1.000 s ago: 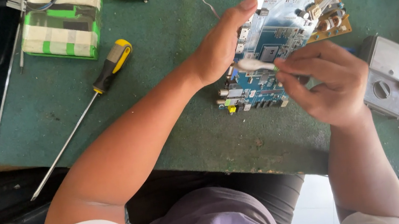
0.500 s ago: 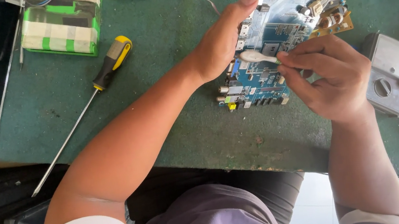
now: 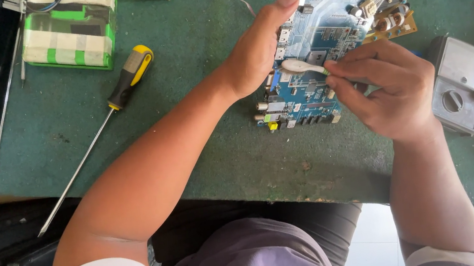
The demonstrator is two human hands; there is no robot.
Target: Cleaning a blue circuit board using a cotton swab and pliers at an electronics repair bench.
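Circuit board (image 3: pixel 323 48) lies between hands; left hand (image 3: pixel 257 54) grips its edge; right hand (image 3: pixel 390 91) pinches white swab (image 3: pixel 301 67).

Under the left hand (image 3: pixel 257 57) lies a blue circuit board (image 3: pixel 322 36), glossy, with small metal parts. The right hand (image 3: pixel 390 91) pinches a white swab (image 3: pixel 301 67), soft and matt. Left of the left hand, a screwdriver (image 3: pixel 122 93) has a shiny metal shaft and plastic handle. The table (image 3: pixel 198 114) cover looks rough, worn green.

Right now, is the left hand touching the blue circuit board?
Touching. The head view shows the left hand gripping the blue circuit board by its left edge, fingertip lying on the board's top corner, with no gap visible.
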